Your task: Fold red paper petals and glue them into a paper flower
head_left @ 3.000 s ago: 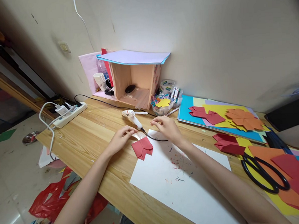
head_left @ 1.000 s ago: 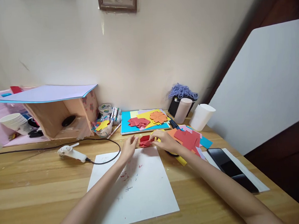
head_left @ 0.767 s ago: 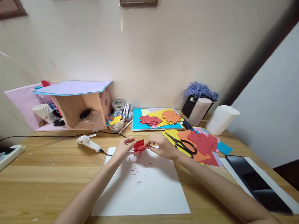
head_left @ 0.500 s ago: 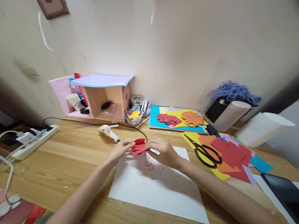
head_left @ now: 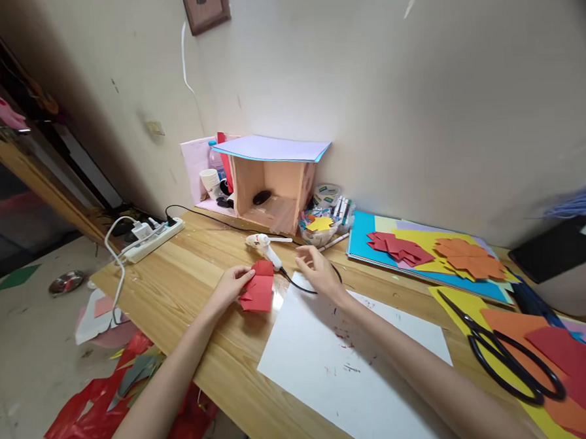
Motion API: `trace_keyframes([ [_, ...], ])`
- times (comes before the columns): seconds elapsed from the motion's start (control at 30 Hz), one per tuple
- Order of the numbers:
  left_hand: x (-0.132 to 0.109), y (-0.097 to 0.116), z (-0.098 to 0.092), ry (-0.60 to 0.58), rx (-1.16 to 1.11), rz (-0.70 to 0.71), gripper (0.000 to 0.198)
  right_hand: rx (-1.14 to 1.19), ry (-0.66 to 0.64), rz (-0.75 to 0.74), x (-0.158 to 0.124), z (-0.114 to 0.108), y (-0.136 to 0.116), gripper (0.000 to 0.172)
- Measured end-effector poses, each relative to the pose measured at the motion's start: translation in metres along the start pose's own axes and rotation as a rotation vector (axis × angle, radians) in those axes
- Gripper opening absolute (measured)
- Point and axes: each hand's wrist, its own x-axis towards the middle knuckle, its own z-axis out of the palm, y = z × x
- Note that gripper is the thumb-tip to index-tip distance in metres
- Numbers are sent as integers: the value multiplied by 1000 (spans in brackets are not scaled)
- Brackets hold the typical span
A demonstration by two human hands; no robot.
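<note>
The left hand pinches the red paper; the right hand, empty, thumb and fingertips apart, is near the glue gun, whose cord it could snag, jolting gun against paper.

Left hand has folded red paper pinched just left of the white sheet, right hand is loosely curled over the sheet's far end. Glue gun's just past its far left corner, box further back, scissors off right, power strip well left.
</note>
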Motion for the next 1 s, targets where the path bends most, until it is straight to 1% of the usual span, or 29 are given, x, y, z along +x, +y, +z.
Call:
trace_keyframes([
  [0.07,2,-4,-9,15,-1,22,32,-58,-33,-36,20,21,3,38],
  [0.13,5,-9,-14,51,18,45,31,-117,-89,-72,35,40,1,41],
  [0.17,7,-11,-15,69,34,55,31,-139,-122,-83,41,49,-1,39],
  [0.23,11,-17,-17,107,66,79,31,-169,-183,-91,48,61,-4,28],
  [0.3,15,-22,-19,151,84,104,32,-167,-209,-84,50,67,-6,19],
  [0.33,17,-25,-19,175,90,112,33,-155,-203,-75,50,67,-6,18],
  [0.4,19,-30,-21,228,107,114,33,-109,-163,-53,45,63,-4,24],
  [0.47,20,-33,-22,282,144,104,32,-42,-134,-29,37,52,-2,32],
  [0.53,19,-34,-23,334,191,99,30,45,-137,-8,27,39,-2,39],
  [0.57,18,-34,-23,354,209,98,29,86,-149,4,22,34,-1,42],
  [0.63,17,-34,-23,376,234,95,28,181,-252,27,12,26,-1,44],
  [0.7,16,-33,-22,384,243,90,27,235,-321,41,4,25,0,44],
  [0.8,14,-32,-20,380,264,101,26,243,-374,44,-2,31,3,43],
  [0.9,12,-31,-18,362,294,118,26,263,-390,59,-4,35,5,41],
  [1.0,11,-31,-16,346,307,129,27,284,-385,63,-3,35,4,37],
])
